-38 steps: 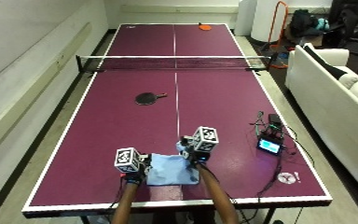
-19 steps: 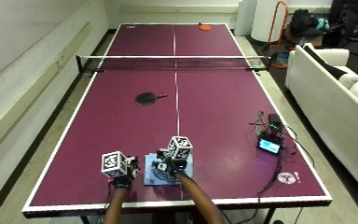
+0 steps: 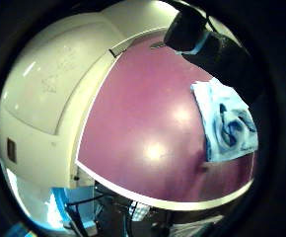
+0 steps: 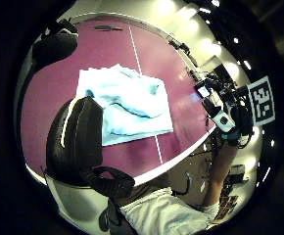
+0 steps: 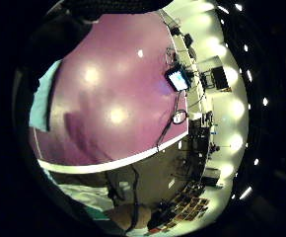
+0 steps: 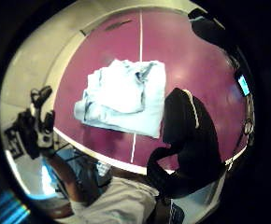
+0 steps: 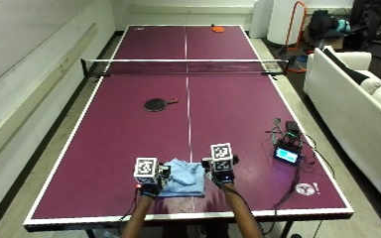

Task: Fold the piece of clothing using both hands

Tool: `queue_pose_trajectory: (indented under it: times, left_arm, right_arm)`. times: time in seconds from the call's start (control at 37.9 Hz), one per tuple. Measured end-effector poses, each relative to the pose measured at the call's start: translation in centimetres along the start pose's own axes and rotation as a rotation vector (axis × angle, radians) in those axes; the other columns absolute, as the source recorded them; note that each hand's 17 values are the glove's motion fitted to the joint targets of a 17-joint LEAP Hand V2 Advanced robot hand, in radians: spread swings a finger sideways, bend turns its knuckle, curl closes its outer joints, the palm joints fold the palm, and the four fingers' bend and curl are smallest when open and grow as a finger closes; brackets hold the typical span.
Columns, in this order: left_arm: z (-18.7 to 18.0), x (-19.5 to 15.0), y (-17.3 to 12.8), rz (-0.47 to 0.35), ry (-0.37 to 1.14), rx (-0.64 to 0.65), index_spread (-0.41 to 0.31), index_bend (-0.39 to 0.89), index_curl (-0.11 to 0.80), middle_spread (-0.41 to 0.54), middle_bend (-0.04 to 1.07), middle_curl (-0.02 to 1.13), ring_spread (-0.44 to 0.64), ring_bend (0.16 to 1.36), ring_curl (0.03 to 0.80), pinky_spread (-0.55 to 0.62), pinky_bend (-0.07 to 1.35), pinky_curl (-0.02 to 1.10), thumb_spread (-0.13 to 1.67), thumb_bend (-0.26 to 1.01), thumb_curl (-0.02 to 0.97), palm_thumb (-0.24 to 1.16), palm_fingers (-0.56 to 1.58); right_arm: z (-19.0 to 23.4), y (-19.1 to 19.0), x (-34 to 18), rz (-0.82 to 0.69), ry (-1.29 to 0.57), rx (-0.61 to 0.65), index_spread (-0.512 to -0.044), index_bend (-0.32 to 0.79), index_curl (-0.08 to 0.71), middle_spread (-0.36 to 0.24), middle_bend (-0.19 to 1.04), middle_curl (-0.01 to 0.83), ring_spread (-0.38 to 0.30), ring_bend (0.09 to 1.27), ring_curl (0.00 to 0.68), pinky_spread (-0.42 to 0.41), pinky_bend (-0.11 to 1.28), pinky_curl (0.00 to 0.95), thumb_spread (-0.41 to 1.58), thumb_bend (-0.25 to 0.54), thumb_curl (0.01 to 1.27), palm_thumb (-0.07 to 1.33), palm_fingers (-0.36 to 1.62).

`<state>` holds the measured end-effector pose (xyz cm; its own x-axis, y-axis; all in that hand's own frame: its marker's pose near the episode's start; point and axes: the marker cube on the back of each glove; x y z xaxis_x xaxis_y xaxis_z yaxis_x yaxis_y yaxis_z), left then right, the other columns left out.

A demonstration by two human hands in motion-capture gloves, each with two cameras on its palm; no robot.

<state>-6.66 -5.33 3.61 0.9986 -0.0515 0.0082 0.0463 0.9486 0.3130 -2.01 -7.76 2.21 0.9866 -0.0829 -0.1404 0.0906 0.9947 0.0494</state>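
A light blue piece of clothing lies folded into a small rectangle on the purple table, near its front edge. My left hand is at the cloth's left side and my right hand at its right side. Neither hand holds any of it. In the left thumb side palm view the folded cloth lies flat beyond my thumb. The right thumb side palm view shows the same cloth lying apart from that thumb.
A black paddle lies mid-table, and the net crosses farther back. An orange paddle sits at the far end. A small device with a lit screen and its cables lie to the right. A white sofa stands beside the table.
Both hands were on the cloth, pressing it down. They have since come off it and moved apart to its two sides. The cloth lies folded in place.
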Motion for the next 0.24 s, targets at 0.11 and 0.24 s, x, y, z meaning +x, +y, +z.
queue_pose_trajectory:
  times: [0.11, 0.24]
  left_arm:
    - [0.3, 2.4, 2.5, -0.001, 0.098, -0.194, -0.185, 0.15, 0.413, -0.182, 0.19, 0.43, -0.08, 0.54, 0.367, 0.41, 0.16, 0.18, 1.35, -0.02, 0.257, 0.37, 0.70]
    - [0.3, 3.5, 2.7, 0.011, 0.101, -0.216, -0.170, 0.13, 0.394, -0.168, 0.19, 0.43, -0.07, 0.55, 0.368, 0.40, 0.17, 0.20, 1.34, -0.01, 0.258, 0.36, 0.68]
  right_arm:
    - [0.9, -0.4, 1.1, 0.037, -0.077, -0.015, -0.355, 0.18, 0.277, -0.121, 0.21, 0.396, -0.047, 0.33, 0.340, 0.222, 0.32, 0.371, 1.29, 0.004, 0.35, 0.68, 0.50]
    - [-0.6, 2.0, 1.7, 0.063, -0.131, -0.064, -0.357, 0.16, 0.288, -0.106, 0.18, 0.384, -0.018, 0.30, 0.325, 0.239, 0.32, 0.362, 1.31, -0.005, 0.35, 0.68, 0.49]
